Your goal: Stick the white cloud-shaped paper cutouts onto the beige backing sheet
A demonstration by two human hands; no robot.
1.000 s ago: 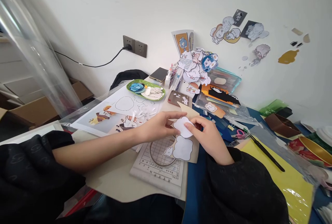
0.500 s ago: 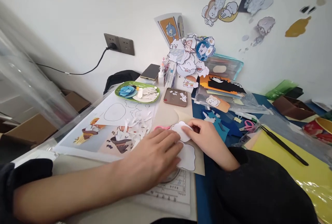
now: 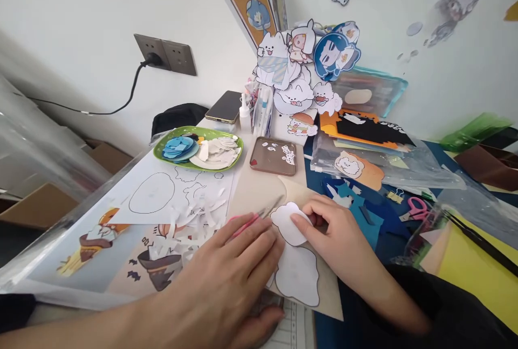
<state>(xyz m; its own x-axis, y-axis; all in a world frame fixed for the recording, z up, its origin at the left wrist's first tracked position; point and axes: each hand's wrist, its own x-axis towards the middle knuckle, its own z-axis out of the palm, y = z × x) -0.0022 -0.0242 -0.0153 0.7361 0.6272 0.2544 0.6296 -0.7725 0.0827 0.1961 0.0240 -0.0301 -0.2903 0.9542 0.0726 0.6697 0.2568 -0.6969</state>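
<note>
My right hand (image 3: 329,225) pinches the edge of a small white cloud-shaped paper cutout (image 3: 286,223), thumb on its face. The cutout lies against a beige sheet (image 3: 329,289). Just below it on the same sheet is a larger white wavy-edged paper cutout (image 3: 298,276). My left hand (image 3: 243,262) rests flat with outstretched fingers, its fingertips at the left edges of the cutouts. Pink-handled scissors (image 3: 243,225) lie beside its fingers, blades toward the small cutout and partly covered by the hand.
Paper scraps (image 3: 202,214) and a printed sheet (image 3: 89,262) lie to the left. Behind stand a green tray (image 3: 157,157) of cut pieces and a brown tray (image 3: 263,164). At right are blue paper offcuts (image 3: 360,209), other pink scissors (image 3: 416,209) and black tweezers (image 3: 481,241).
The view has moved closer and tilted down. My left hand has slid back a little, showing more of the scissors and cutouts. My right hand keeps its pinch on the small cutout.
</note>
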